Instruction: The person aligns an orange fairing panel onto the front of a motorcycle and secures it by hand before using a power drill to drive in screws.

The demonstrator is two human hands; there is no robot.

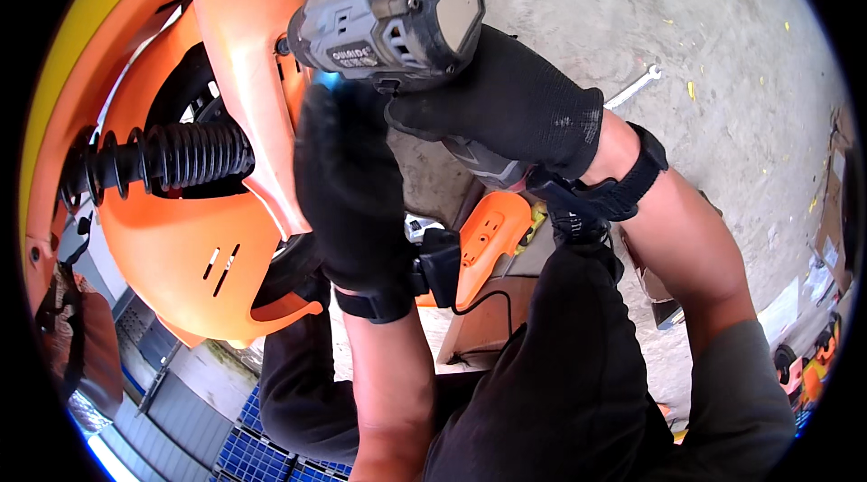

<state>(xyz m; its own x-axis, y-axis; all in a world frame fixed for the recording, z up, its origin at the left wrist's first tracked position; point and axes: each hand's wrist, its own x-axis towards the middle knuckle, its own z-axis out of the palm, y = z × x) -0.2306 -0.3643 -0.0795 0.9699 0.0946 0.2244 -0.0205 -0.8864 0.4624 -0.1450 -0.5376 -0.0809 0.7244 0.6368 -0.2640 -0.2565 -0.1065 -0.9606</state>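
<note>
My right hand [519,103], in a black glove, is wrapped round the handle of a grey and black cordless impact driver [388,26]. The driver's nose points left at the edge of an orange plastic panel [248,40]; whether a bit touches a fastener there is hard to see. Just below the nose is my left hand [350,184], also gloved in black and held upright against the panel's right side. Motion smears its fingers, and the driver partly covers them. A bluish light glows between the driver and that hand.
Left of the panel are a black coil-spring shock absorber [172,162] and a curved orange fender [181,252] around a wheel. A spanner [639,85] lies on the concrete floor. Beyond my left wrist are a loose orange plastic part [492,234] and a cardboard box [492,315].
</note>
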